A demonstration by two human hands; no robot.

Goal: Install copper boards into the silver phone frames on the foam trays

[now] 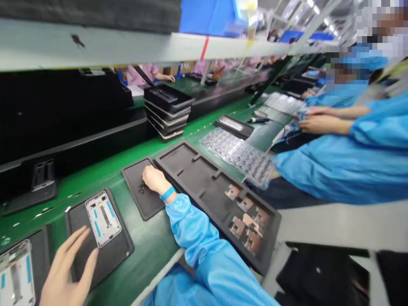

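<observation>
My right hand (pixel 156 180), fingers pressed together, reaches into a shallow black tray (pixel 149 208). Small dark parts (pixel 141 188) lie on that tray beside its fingertips; whatever the fingers pinch is too small to make out. My left hand (pixel 68 272) is open, its fingers apart, just in front of a silver phone frame (pixel 111 225) with blue strips and a dark flex cable. That frame rests on a black mat (pixel 117 259), and the hand appears to hold nothing. Another phone frame (pixel 24 272) with blue strips lies on a second mat at the lower left.
Right of my forearm lies a compartmented black tray (pixel 207 195) with several copper-coloured boards (pixel 251 223). Beyond it are a clear blister tray (pixel 236 151) and stacked black trays (pixel 167 112). A shelf beam (pixel 127 46) crosses overhead. A co-worker in a blue sleeve (pixel 334 157) works at the right.
</observation>
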